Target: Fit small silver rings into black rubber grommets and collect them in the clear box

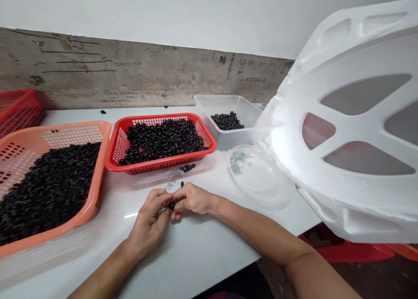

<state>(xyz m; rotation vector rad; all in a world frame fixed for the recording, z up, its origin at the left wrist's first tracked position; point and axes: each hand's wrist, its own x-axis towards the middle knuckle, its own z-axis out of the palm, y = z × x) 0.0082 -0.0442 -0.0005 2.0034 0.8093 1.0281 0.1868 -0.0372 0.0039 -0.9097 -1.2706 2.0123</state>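
Observation:
Close together over the white table, my left hand [150, 220] and my right hand [192, 198] pinch a small black round part [171, 205] between their fingertips. The fingers partly cover it, so its full shape is hidden. Just beyond them, another small black part [182, 184] sits on the tabletop, near a scatter of tiny silvery pieces [170, 183]. A few more black parts [187, 168] lie in front of a red basket [160, 161] heaped with black ring-like parts [163, 137].
At left, an orange basket [93, 198] holds small black pieces [48, 190], with a red basket [24, 111] behind. A clear bin [241, 135] with black parts stands at the back. A clear round lid [261, 185] carries silvery bits. White moulded foam [294, 146] rises at right.

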